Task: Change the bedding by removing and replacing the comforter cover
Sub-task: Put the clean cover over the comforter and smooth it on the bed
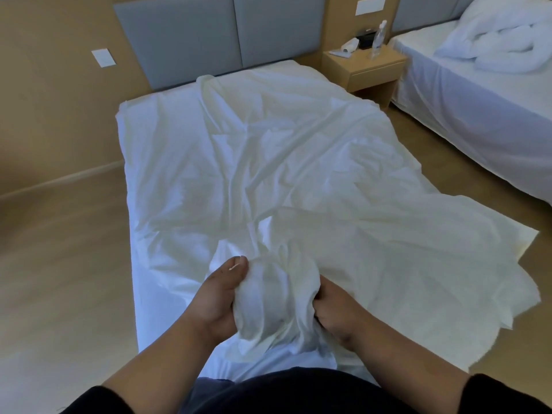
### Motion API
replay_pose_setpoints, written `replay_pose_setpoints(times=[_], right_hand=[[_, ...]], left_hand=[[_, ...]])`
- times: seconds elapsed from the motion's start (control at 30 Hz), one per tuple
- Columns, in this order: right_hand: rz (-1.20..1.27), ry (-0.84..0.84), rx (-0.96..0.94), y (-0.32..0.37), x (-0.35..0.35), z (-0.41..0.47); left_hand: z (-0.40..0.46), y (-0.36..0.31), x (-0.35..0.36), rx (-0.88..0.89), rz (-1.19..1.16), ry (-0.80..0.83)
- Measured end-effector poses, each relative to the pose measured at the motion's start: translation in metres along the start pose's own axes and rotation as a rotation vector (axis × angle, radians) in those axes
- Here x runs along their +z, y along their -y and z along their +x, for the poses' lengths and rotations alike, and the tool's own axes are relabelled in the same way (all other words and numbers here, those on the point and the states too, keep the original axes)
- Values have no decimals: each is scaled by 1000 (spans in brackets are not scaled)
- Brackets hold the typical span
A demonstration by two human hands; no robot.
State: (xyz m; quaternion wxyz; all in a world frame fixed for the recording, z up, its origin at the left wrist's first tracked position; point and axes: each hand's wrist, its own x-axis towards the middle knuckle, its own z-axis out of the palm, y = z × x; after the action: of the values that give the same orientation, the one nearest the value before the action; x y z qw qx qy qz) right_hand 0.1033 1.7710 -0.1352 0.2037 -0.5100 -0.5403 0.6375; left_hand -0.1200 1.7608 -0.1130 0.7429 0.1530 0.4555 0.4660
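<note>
- Nearest, both hands work at the foot of the bed; the left hand (219, 297) curls its thumb and fingers round a bunched wad of the thin white cotton comforter cover (268, 162), and the right hand (334, 312) clutches the same wad from the other side, its fingertips buried in the folds.
- Beyond the hands, the cover lies crumpled along the white-sheeted mattress (140, 204); its right edge spills off the side and hangs over the pale wooden floor (59, 264).
- Likely the fabric is being gathered, either to strip it or to find an opening; I cannot tell which.
- Risks from here: the overhanging side could slide to the floor and get dirty if the pull goes rightward; a hard tug on one bunched spot could drag the sheet loose too.
- Farther off, a light wooden nightstand (367, 70) carries a clear plastic water bottle (377, 40); a second bed (478, 115) holds a heaped white quilt (495, 43).
</note>
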Motion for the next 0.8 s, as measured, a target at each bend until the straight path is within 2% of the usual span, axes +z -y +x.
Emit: replay_pose_setpoints(times=[0.1, 0.17, 0.23, 0.33, 0.47, 0.6, 0.67, 0.73, 0.8], right_hand=[[-110, 38, 5, 1, 7, 7], [-299, 27, 3, 4, 14, 16], [-435, -68, 23, 7, 20, 22], [-323, -254, -103, 6, 21, 16], [-201, -364, -234, 11, 14, 5], [-142, -436, -327, 23, 18, 4], [-76, -462, -325, 27, 16, 3], [-42, -425, -298, 30, 14, 2], [-75, -295, -283, 36, 20, 3]], left_hand=[[-2, 4, -9, 49, -53, -65], [-2, 9, -12, 53, -72, -122], [1, 12, -15, 69, -37, -209], [2, 0, -12, 199, 100, -348], [4, -20, -21, 430, 616, -602], [1, -39, -26, 571, 892, -641], [0, -60, -42, 667, 1076, -714], [-1, -85, -70, 726, 1235, -793], [2, -98, -99, 692, 1401, -833]])
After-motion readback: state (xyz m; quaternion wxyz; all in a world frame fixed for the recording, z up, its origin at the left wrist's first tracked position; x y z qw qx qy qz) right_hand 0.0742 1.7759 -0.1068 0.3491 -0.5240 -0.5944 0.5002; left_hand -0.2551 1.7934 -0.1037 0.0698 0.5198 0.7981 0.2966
